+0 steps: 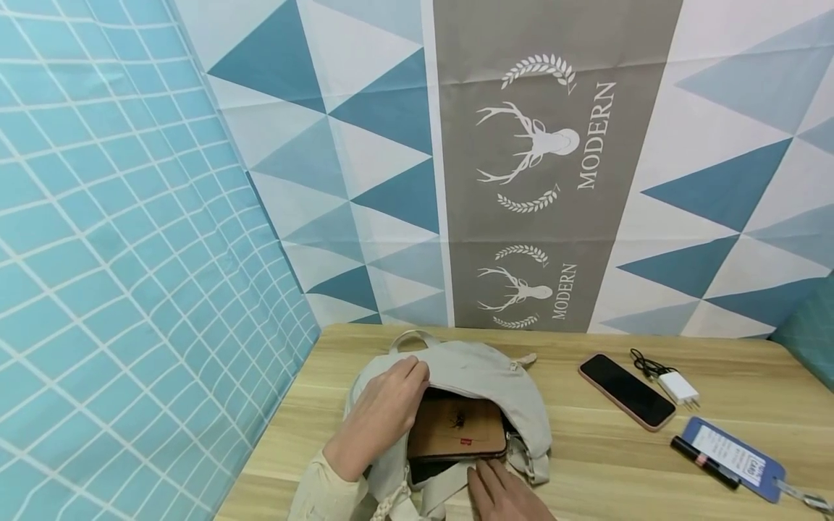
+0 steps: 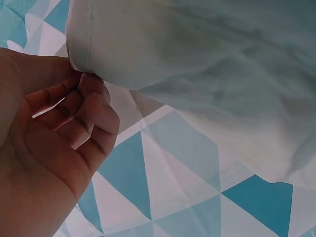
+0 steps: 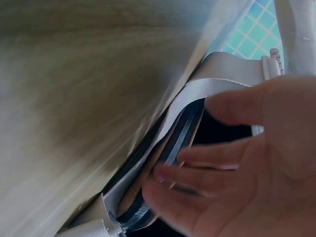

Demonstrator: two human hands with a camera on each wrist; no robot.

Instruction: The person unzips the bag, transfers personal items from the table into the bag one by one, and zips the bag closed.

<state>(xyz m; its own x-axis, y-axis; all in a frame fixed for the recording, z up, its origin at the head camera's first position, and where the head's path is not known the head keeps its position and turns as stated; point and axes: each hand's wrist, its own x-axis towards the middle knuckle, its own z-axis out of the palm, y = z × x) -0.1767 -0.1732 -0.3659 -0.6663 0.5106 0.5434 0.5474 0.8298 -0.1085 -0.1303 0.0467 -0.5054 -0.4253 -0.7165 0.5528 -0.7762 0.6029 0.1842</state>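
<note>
A pale grey backpack [image 1: 476, 367] lies on the table with its mouth open toward me. Inside the mouth is a brown zip case [image 1: 449, 434] with a small red tag. My left hand [image 1: 381, 405] pinches the upper edge of the opening between thumb and fingertips; the left wrist view shows the cloth [image 2: 123, 44] hanging from that pinch. At the lower edge is my right hand [image 1: 504, 492], its fingers extended. In the right wrist view these fingertips [image 3: 168, 195] are right at the case's dark zipped side [image 3: 180, 140], beside a light strap [image 3: 217, 66].
To the right of the bag lie a phone [image 1: 628, 392] and a white charger plug [image 1: 679, 388] with a black cable. Nearer me are a black marker [image 1: 705, 463] and a blue card holder [image 1: 769, 477]. Patterned cloth [image 1: 384, 166] rises behind the wooden table [image 1: 573, 477].
</note>
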